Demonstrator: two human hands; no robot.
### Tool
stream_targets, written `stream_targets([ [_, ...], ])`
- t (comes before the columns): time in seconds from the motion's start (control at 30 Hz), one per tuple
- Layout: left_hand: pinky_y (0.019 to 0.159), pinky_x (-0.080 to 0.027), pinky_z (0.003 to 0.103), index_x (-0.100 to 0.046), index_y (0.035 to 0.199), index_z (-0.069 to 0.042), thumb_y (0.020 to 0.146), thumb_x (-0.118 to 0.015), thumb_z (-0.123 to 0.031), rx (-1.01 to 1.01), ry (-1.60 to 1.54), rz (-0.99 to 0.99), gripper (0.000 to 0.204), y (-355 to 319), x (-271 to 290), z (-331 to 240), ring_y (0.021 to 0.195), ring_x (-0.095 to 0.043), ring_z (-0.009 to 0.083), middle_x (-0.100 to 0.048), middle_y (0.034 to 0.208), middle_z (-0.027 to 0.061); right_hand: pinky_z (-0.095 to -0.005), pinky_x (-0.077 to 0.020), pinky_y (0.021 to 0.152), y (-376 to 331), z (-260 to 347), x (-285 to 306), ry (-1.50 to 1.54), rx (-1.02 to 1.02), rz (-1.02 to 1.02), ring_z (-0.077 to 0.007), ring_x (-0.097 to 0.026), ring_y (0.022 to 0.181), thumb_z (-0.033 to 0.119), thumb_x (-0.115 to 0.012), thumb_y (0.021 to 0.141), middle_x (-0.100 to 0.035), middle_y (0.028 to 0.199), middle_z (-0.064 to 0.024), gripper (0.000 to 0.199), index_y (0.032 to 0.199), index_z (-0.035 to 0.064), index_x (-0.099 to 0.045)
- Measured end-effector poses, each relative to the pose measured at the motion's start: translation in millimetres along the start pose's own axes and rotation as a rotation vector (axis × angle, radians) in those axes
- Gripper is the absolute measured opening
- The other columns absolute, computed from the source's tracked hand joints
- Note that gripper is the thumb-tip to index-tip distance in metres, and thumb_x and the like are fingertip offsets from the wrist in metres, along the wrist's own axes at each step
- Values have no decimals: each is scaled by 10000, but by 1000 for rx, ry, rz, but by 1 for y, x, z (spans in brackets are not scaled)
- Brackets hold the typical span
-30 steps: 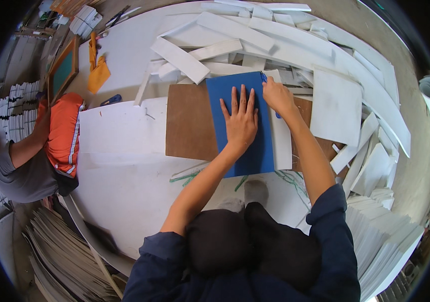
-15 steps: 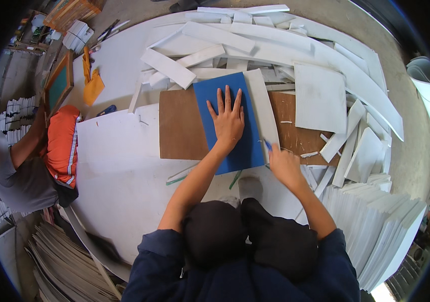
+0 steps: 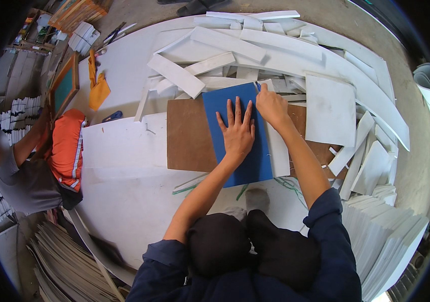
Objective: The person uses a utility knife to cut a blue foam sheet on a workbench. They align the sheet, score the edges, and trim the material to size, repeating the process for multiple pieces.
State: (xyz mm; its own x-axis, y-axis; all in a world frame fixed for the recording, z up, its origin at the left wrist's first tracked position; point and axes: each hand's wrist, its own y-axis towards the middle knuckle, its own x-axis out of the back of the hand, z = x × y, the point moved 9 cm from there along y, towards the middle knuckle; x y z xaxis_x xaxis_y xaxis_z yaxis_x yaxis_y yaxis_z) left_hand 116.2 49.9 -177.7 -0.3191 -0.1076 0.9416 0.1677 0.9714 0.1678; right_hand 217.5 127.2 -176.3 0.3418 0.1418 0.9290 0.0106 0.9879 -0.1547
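My left hand (image 3: 237, 133) lies flat with spread fingers on a blue rectangular sheet (image 3: 232, 173). The sheet rests at a slant over a white board (image 3: 279, 151) and a brown board (image 3: 187, 133). In my right hand (image 3: 271, 104) is a slim blue utility knife (image 3: 258, 86), mostly hidden by the fingers. That hand is at the sheet's far right corner, where the white board sticks out from beneath. Whether the blade touches the board cannot be seen.
White offcuts (image 3: 230, 43) pile up beyond the boards, with a white square panel (image 3: 329, 108) at right. Stacked white sheets (image 3: 386, 236) stand near right. A person (image 3: 21, 173) sits at left by an orange garment (image 3: 67, 146). Green strands (image 3: 290, 186) lie near my feet.
My right hand has moved away from me along the blue sheet's right edge, from near its lower corner to its far corner. My left hand still presses the sheet. The view shifted slightly.
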Motion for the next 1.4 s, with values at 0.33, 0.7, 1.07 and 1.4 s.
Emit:
stream_targets([
  [0.33, 1046, -28, 578, -330, 1372, -210, 884, -450, -263, -19, -24, -24, 506, 2, 1, -7, 1356, -149, 293, -236, 1449, 104, -475, -476, 770, 13, -17, -23, 99, -103, 260, -394, -607, 885, 205, -450, 861, -617, 919, -259, 267, 989, -26, -494],
  [0.7, 1033, -28, 598, -328, 1371, -235, 896, -436, -274, -4, 38, -51, 489, 2, -1, -2, 1358, -148, 268, -220, 1458, 77, -533, -471, 671, -209, -44, -38, 38, -91, 457, -424, -616, 746, 249, -373, 917, -623, 772, -243, 287, 1055, 9, -452],
  [1.07, 1028, -12, 606, -310, 1379, -224, 897, -426, -274, -1, 10, -3, 499, 0, -1, -4, 1359, -139, 282, -219, 1456, 90, -508, -476, 721, -3, -10, 1, 17, -14, 80, -405, -617, 819, 220, -406, 907, -626, 851, -240, 241, 958, -4, -480],
  [1.4, 1029, -17, 609, -331, 1370, -235, 893, -440, -278, -4, 1, -24, 492, 1, 0, -4, 1358, -144, 280, -227, 1454, 86, -484, -448, 833, 22, -22, -34, 185, -166, 349, -415, -567, 977, 209, -462, 837, -584, 1007, -288, 342, 1087, -25, -471],
])
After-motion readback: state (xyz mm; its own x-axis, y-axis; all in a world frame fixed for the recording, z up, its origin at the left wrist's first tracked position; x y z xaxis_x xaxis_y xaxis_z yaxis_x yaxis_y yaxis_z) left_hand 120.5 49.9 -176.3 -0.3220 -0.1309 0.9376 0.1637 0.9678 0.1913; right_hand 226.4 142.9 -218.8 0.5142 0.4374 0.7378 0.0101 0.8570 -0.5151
